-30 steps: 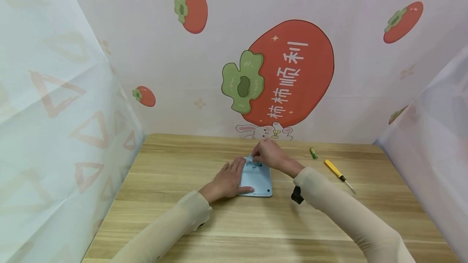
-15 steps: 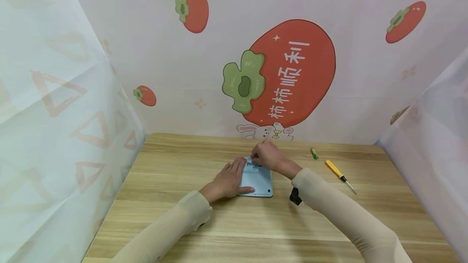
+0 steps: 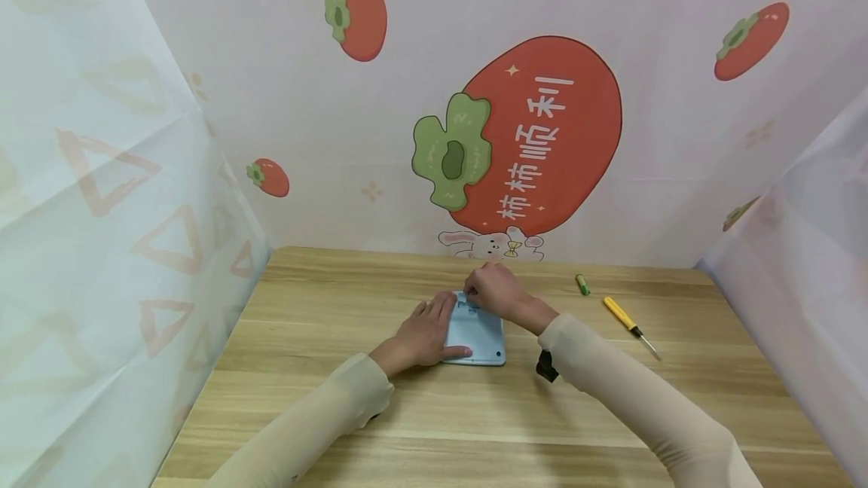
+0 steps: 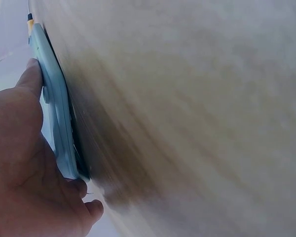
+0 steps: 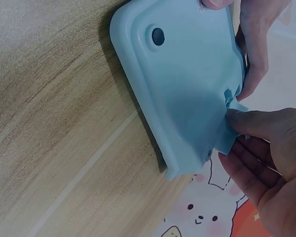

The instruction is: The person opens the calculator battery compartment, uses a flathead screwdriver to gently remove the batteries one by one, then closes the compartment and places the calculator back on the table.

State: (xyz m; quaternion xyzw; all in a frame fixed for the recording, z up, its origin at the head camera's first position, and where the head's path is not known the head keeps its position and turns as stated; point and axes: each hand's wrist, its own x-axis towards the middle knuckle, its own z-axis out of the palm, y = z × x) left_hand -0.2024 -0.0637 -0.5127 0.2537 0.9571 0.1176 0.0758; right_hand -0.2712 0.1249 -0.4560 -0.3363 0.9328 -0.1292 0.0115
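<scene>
A flat light-blue device [image 3: 483, 337] with rounded corners lies back side up on the table, its battery recess [image 3: 465, 305] at the far end. My left hand [image 3: 422, 333] rests on its left side, thumb across the near part and fingers stretched towards the far edge. Over the recess, my right hand [image 3: 500, 292] pinches a small light-blue battery cover [image 5: 227, 136] between thumb and fingers, its edge against the device in the right wrist view. My right fingers partly hide the recess. The left wrist view shows the device edge-on beside my left hand [image 4: 27, 163].
To the right lies a green battery [image 3: 582, 285], with a yellow-handled screwdriver [image 3: 620, 315] beside it. The wooden table [image 3: 325, 300] ends at a printed cloth backdrop [image 3: 380, 119]; more cloth hangs on both sides.
My right hand has shifted slightly left over the recess, which shows less than a second ago. The left hand and the device stay in place.
</scene>
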